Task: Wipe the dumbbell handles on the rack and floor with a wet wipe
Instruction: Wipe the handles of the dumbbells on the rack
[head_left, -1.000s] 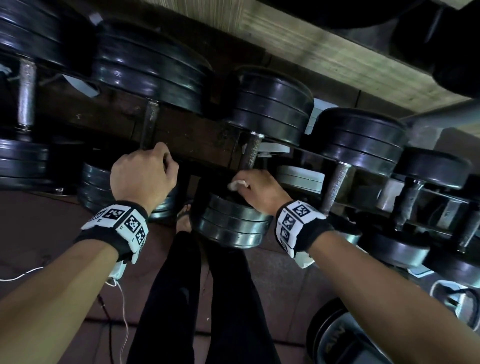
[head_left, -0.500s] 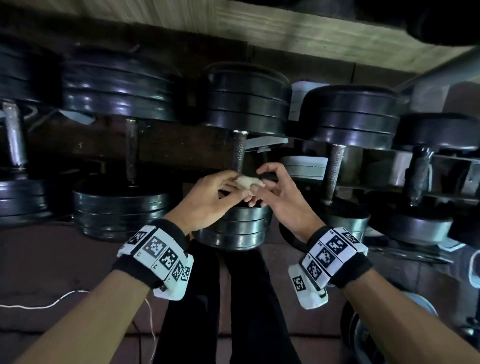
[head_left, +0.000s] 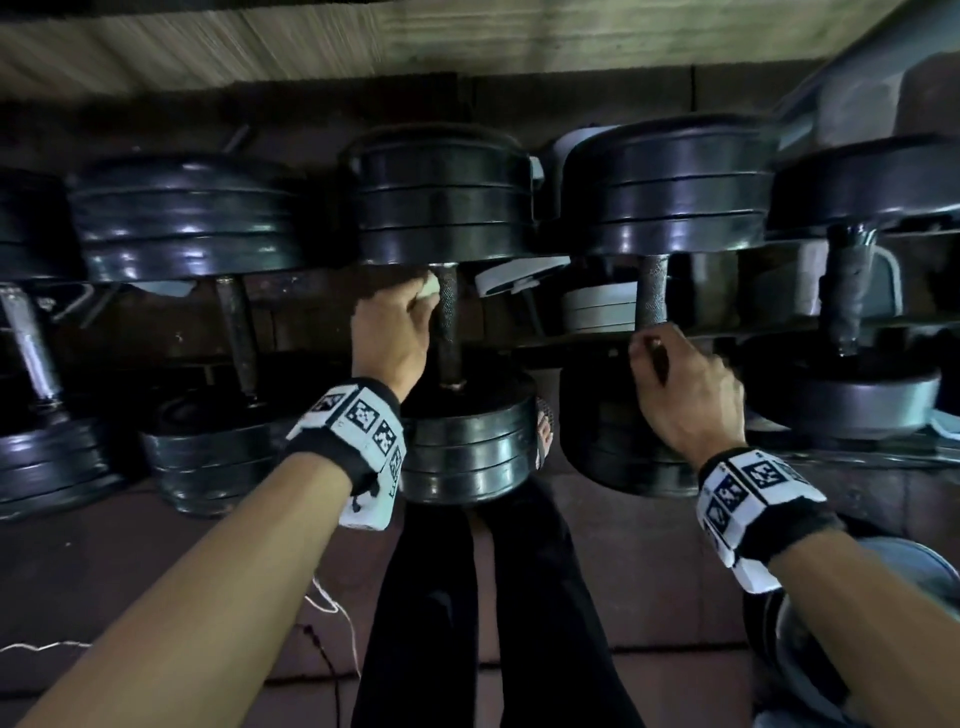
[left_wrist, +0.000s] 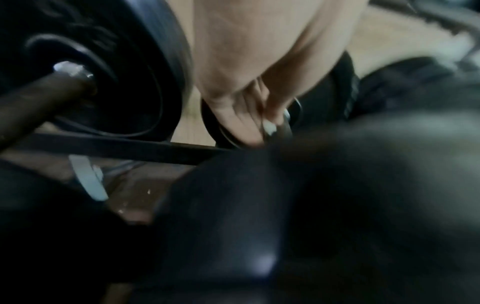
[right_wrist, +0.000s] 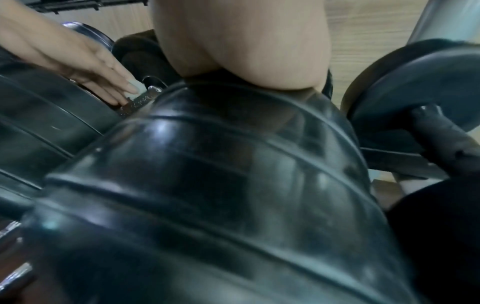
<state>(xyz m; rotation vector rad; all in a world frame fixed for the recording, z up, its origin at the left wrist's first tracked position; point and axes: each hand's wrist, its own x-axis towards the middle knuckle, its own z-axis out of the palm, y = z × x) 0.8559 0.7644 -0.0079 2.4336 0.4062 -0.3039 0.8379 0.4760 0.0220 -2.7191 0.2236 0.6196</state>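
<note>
A row of black plate dumbbells lies on a low rack (head_left: 576, 340). My left hand (head_left: 423, 299) pinches a small white wet wipe (head_left: 430, 287) and holds it against the top of the middle dumbbell's knurled handle (head_left: 448, 332). The right wrist view shows those left fingers (right_wrist: 114, 86) on that handle (right_wrist: 140, 100). My right hand (head_left: 649, 345) grips the lower end of the neighbouring dumbbell's handle (head_left: 652, 291); its fingers are hidden behind a plate (right_wrist: 207, 164) in the right wrist view. The left wrist view is blurred.
More dumbbells lie to the left (head_left: 236, 332) and one with a wrapped handle to the right (head_left: 844, 301). My black-trousered legs (head_left: 431, 597) stand below the rack. A white cable (head_left: 332, 603) trails on the floor, a grey plate (head_left: 883, 597) sits lower right, and a wood panel (head_left: 467, 36) runs behind.
The wipe passed from my right hand to my left. The left hand rose with it to the top of the middle handle; the right hand moved right and took the neighbouring handle.
</note>
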